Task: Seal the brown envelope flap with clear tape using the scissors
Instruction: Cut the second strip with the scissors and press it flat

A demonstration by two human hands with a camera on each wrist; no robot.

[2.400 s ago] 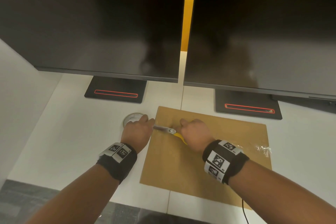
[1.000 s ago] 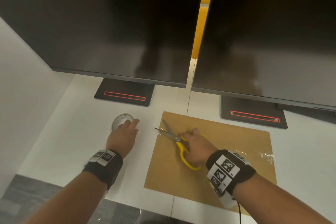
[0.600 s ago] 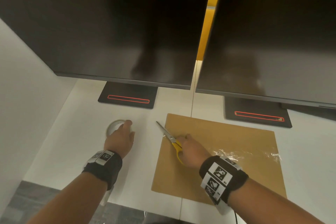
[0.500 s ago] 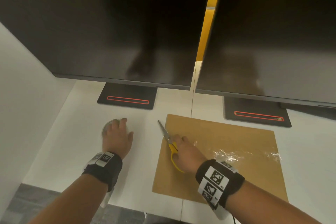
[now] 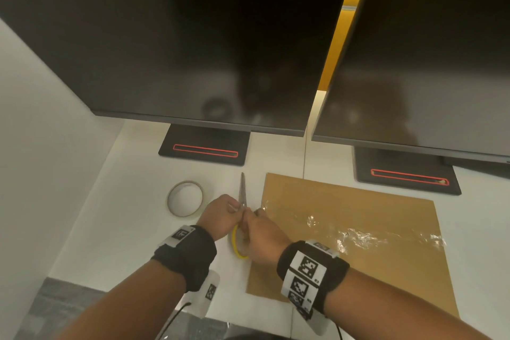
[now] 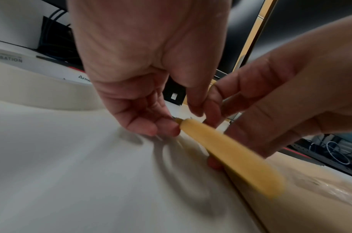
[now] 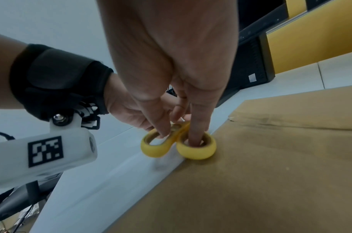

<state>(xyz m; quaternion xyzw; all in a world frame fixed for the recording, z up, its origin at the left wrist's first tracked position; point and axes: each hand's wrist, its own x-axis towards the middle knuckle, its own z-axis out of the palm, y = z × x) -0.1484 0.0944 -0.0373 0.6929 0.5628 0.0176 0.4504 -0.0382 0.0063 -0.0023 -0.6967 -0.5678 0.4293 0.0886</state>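
hiding the pivot of the yellow-handled metal scissors (image 5: 242, 196), both hands meet over the white tabletop (image 5: 116, 218). left hand (image 5: 220, 215) pinches near the blades; right hand (image 5: 265, 237) has fingers curled in the glossy loops. flat brown paper envelope (image 5: 372, 229) with crinkled clear tape (image 5: 358, 234) lies right of them, tape roll (image 5: 185, 199) left.

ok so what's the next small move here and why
Probably lay the scissors down on the desk: the right hand has fingers in the yellow loops, the left hand pinches by the pivot, and a tape strip already lies wrinkled across the envelope, so free hands could smooth it.
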